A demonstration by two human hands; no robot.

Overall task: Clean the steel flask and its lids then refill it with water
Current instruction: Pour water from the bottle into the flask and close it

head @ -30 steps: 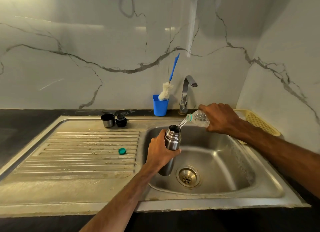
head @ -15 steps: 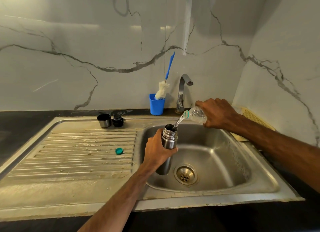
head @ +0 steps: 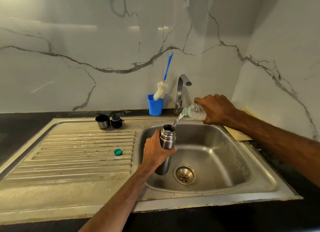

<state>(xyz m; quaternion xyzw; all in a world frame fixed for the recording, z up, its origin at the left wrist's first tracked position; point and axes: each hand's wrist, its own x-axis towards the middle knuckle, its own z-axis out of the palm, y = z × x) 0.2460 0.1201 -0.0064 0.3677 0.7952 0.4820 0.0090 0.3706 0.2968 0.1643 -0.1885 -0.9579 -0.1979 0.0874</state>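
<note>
**Refilling stage.** The left hand grips the flask round its middle and holds it upright over the basin, beside the drain, so that any spill falls into the sink. The right hand grasps a clear bottle, tilted mouth-down just above the flask's open neck. A thin stream runs from one into the other, and the short gap likely limits splashing.

Both lids stand at the back of the drainboard, the steel cup just beside the black stopper. They are out of the pour yet within reach for closing. The bottle's green cap lies on the ribs. The brush stands in its blue holder by the tap, which suggests that cleaning is done. The fill level is hidden inside the neck.
</note>
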